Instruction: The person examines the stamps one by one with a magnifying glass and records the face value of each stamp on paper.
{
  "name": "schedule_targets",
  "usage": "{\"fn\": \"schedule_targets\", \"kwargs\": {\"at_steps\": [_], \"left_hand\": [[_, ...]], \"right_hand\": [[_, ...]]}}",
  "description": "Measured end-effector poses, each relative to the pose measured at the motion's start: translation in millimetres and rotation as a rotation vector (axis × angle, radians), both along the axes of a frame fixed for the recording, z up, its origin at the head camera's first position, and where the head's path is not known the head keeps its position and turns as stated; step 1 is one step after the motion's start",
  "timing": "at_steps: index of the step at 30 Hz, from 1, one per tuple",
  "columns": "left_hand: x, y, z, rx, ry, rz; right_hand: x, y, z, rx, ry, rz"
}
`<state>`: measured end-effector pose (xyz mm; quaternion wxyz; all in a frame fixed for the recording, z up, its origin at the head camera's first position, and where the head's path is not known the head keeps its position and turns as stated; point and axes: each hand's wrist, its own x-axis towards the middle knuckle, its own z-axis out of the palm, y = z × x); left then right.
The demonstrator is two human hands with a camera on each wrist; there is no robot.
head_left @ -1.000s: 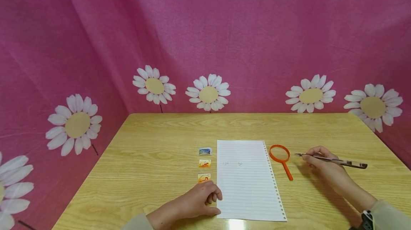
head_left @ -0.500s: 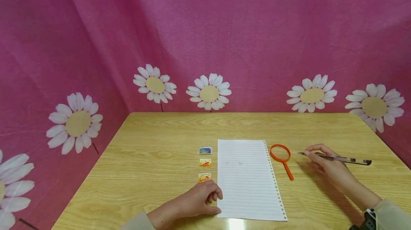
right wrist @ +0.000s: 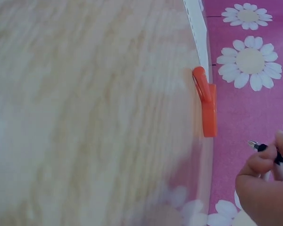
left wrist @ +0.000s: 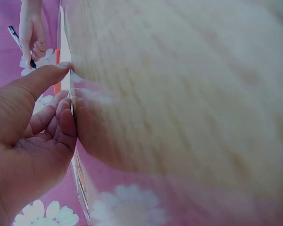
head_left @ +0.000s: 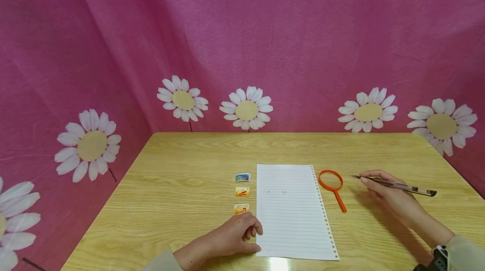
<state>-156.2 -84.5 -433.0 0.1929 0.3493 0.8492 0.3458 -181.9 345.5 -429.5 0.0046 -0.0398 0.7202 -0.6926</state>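
My left hand rests at the lower left edge of a lined sheet of paper, fingers loosely curled, thumb tip on the margin. The handwritten figures 120 and 80 stand on the sheet. To the right, above the table, my right hand pinches a fountain pen; its metal nib points left. Between sheet and right hand lies an orange magnifying glass. Left of the paper runs a column of small stamps: a blue one, a yellow-red one, and another just beyond my left knuckles.
The wooden table extends back to a pink curtain printed with white daisies. The same curtain hangs along the left side. A dark watch-like band sits at the right wrist.
My right hand has shifted slightly to the right with the pen, which has turned a little in the fingers. The left hand, paper, stamps and magnifying glass stay in place.
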Motion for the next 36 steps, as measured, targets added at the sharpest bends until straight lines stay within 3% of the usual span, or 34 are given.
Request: {"fn": "schedule_targets", "kwargs": {"at_steps": [6,9,13,18,22,24,29,32,36], "left_hand": [[0.7,-1.1,-1.7,0.01,-0.007,0.004],[1.1,-1.4,-2.2,0.003,-0.008,0.011],[1.1,-1.8,-2.4,0.0,-0.002,0.009],[0.4,-1.7,-3.2,0.011,-0.004,-0.001],[0.4,-1.8,-3.0,0.012,0.008,-0.008],[0.6,-1.7,-2.6,0.013,0.011,-0.012],[0.3,-1.1,-2.1,0.009,0.004,-0.008],[0.1,-1.1,-2.3,0.001,0.008,-0.005],[-0.2,-0.9,-2.9,-0.009,0.023,-0.007]], "right_hand": [[2.3,6.1,4.4,0.144,0.076,0.037],[1.5,10.6,4.9,0.064,0.143,0.129],[-1.8,13.7,5.6,-0.159,0.125,0.221],[-4.3,11.7,4.8,-0.296,0.086,0.175],[-4.6,9.3,3.6,-0.268,0.093,0.109],[-4.8,8.6,4.5,-0.176,0.099,0.065],[-9.5,9.9,10.6,0.347,0.153,-0.038],[-15.5,10.3,12.0,0.624,0.214,-0.035],[-23.5,8.7,6.9,0.83,0.29,-0.01]]}}
